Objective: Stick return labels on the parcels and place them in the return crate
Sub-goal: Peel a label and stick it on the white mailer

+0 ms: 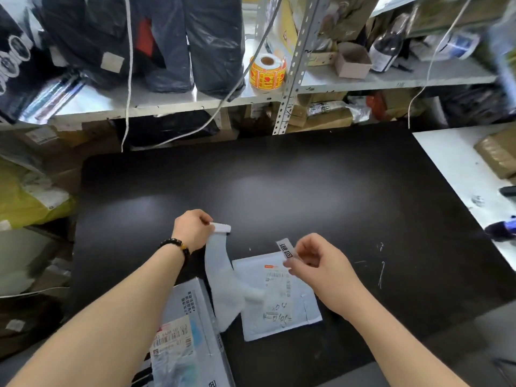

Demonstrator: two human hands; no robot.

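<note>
On the black table point(279, 185) lies a white padded mailer point(279, 300) with a shipping label on top. My right hand point(321, 263) pinches a small white return label point(286, 248) with black characters, held just above the mailer's upper edge. My left hand point(192, 229) grips the top of a long strip of label backing paper point(223, 280), which hangs down and curls over the mailer's left side. A grey boxed parcel point(187, 339) with a printed label and a small return sticker sits under my left forearm at the table's near edge.
Metal shelving point(290, 79) stands behind the table with dark bagged parcels point(156, 43), a yellow-red sticker roll point(266, 72) and small boxes. More parcels point(30, 199) are piled at the left. A white side table point(460, 174) with a brown parcel is at the right.
</note>
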